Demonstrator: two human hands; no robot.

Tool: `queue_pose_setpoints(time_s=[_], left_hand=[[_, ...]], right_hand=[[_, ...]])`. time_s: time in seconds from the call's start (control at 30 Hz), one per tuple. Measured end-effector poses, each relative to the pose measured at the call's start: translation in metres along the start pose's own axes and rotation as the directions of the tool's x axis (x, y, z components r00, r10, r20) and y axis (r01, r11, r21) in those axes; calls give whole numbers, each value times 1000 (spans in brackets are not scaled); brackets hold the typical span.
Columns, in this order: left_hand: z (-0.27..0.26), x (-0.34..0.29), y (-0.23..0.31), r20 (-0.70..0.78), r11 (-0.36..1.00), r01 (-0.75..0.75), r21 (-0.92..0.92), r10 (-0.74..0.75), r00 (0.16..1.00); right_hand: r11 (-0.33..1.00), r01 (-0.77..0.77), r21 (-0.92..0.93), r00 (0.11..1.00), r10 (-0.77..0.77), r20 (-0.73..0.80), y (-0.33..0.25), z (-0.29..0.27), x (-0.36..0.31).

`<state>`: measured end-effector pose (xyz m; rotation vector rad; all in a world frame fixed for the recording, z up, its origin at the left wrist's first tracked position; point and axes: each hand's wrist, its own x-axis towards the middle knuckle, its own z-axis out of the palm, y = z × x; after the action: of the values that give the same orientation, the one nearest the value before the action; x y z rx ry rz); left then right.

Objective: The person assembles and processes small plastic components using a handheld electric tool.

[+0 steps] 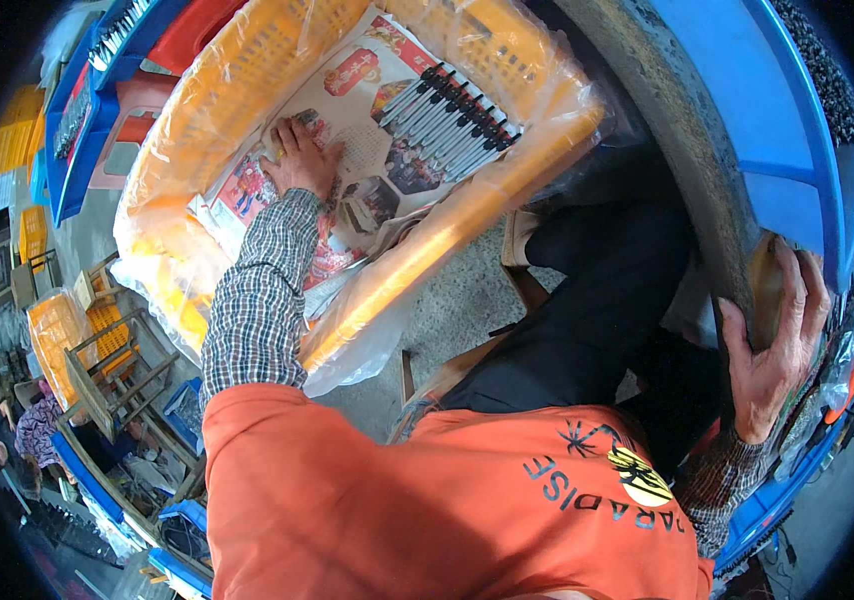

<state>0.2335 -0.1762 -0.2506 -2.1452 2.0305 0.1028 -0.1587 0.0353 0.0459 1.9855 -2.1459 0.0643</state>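
- The left hand (302, 155) lies palm down on a printed paper sheet (359, 142) inside the yellow basket (452, 232), its fingers loosely spread; nothing shows in its grasp, though what is under the palm cannot be told.
- The slim rods with black middles (447, 120) lie side by side on that sheet, right of the left hand and apart from it. If the palm drags the paper, the row could skew or roll out of line.
- The sheet's near edge looks creased and lifted; a rod could slip beneath it, were the paper to buckle further.
- Clear plastic (362, 365) drapes loosely over the basket's rim. A checked sleeve (257, 290) passes across that side and could snag the film, tugging the paper along with it.
- The basket's support is hidden; should it sit unevenly, leaning on the near rim might tip it and slide the rods together.
- The right hand (782, 335) is at the bench edge beside a blue tray (787, 180), thumb well apart from the fingers, around a wooden piece (765, 290); whether it grips cannot be told. A careless push there could jolt the tray.
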Motion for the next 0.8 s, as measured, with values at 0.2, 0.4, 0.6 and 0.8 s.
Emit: queue_pose_setpoints(time_s=[0.2, 0.4, 0.6, 0.8], left_hand=[[3, 13, 3, -60, 992, -83, 95, 89, 994], [16, 16, -3, -107, 997, -74, 14, 75, 991], [11, 19, 5, -92, 997, -57, -54, 52, 994], [16, 21, 0, -80, 998, -61, 23, 63, 995]], right_hand=[[1000, 9, 1, 1000, -9, -9, 2, 0, -2], [1000, -3, 24, 1000, 3, -8, 2, 0, -2], [1000, 10, 15, 1000, -9, -25, 0, -2, 4], [999, 28, 34, 998, -26, -50, 0, 3, 1]])
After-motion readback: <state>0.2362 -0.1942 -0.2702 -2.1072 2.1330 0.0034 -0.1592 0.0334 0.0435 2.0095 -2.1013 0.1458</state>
